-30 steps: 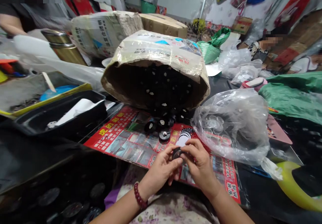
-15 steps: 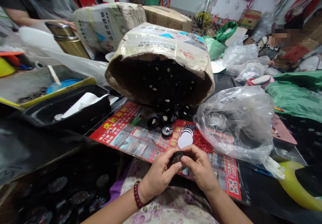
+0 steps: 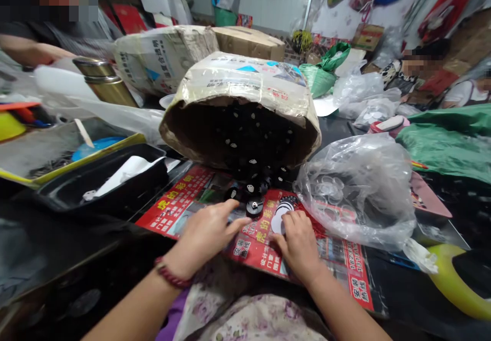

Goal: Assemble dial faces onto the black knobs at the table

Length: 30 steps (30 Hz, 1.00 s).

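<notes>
My left hand [image 3: 209,231] is open above the red printed sheet [image 3: 174,205], its thumb and forefinger apart. Just beyond its fingertips sits a black round case [image 3: 254,208] with a small metal stud on top. More black round pieces [image 3: 251,187] spill from the mouth of a wrapped carton [image 3: 264,83]. On the sheet's right part, my right hand [image 3: 299,239] reaches to a fanned row of white discs [image 3: 279,219]. Its fingertips touch the nearest disc and its thumb is spread apart. Red shreds [image 3: 312,221] lie beside the discs, partly behind my right hand.
A clear plastic bag [image 3: 360,192] with clear rings stands at right, near a yellow ring-shaped thing [image 3: 447,279]. A black tray [image 3: 115,177] and a yellow-rimmed tray [image 3: 23,152] are at left, before a gold flask [image 3: 109,83]. People sit at far left and right.
My hands have parted. The dark round piece they held together is out of them and no longer in sight. The left moved left and forward, the right forward to the discs.
</notes>
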Tool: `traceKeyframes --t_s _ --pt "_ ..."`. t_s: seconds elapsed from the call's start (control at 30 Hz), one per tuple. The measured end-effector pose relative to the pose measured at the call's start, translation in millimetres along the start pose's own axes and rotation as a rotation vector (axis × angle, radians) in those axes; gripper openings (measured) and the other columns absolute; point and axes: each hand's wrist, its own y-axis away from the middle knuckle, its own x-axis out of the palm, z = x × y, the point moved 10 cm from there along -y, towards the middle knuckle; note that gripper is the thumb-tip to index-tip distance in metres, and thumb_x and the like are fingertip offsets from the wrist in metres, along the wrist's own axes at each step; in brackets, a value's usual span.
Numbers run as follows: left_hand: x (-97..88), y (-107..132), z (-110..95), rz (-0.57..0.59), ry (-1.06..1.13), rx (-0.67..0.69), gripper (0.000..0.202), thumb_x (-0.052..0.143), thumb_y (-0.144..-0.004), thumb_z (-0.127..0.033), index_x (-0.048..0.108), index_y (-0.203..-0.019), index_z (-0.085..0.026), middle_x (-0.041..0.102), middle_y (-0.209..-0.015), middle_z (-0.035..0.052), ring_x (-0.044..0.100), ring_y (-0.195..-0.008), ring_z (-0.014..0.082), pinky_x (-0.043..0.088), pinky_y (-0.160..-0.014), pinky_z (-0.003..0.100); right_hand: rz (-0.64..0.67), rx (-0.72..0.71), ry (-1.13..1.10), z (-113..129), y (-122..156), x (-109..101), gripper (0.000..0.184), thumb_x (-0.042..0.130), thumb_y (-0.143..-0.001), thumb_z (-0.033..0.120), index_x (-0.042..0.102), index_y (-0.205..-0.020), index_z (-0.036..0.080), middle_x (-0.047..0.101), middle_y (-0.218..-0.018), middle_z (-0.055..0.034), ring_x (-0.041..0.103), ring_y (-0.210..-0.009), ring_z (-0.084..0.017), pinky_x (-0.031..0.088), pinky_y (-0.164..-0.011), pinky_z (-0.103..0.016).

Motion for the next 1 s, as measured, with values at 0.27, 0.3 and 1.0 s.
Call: traceKeyframes --t_s 0.27,0.3,1.0 --pt "48.5 -26.2 -42.7 -0.041 -0.132 0.018 0.039 0.050 -0.083 -0.042 0.053 -0.111 -0.016 0.065 -0.096 0.0129 0.067 -0.077 0.0287 0.046 -0.061 0.033 -0.001 -0.030 0.106 2.9 4.6 12.7 0.020 0.064 -0.081 0.031 0.057 -0.093 0.016 0.058 -0.096 -0.0102 0.048 -0.090 -0.026 0.040 -0.077 -0.039" --pt "48.3 -25.0 -37.1 -0.057 -0.057 0.012 0.036 0.051 -0.083 -0.040 0.053 -0.110 -0.017 0.065 -0.097 0.0119 0.066 -0.080 0.0277 0.046 -0.064 0.033 -0.022 -0.031 0.060 -2.1 4.4 9.3 0.023 0.062 -0.082 0.029 0.056 -0.099 0.016 0.057 -0.100 -0.0103 0.048 -0.092 -0.026 0.040 -0.079 -0.039" --pt "88.1 26.4 9.8 0.224 1.613 -0.464 0.027 0.063 -0.078 -0.041 0.050 -0.090 -0.021 0.058 -0.078 -0.0034 0.047 -0.039 0.0028 0.030 -0.028 0.011 0.306 0.057 0.073 -30.0 -42.0 26.3 0.037 0.074 -0.063 0.032 0.050 -0.088 0.018 0.054 -0.095 -0.0055 0.047 -0.091 -0.024 0.032 -0.073 -0.033"
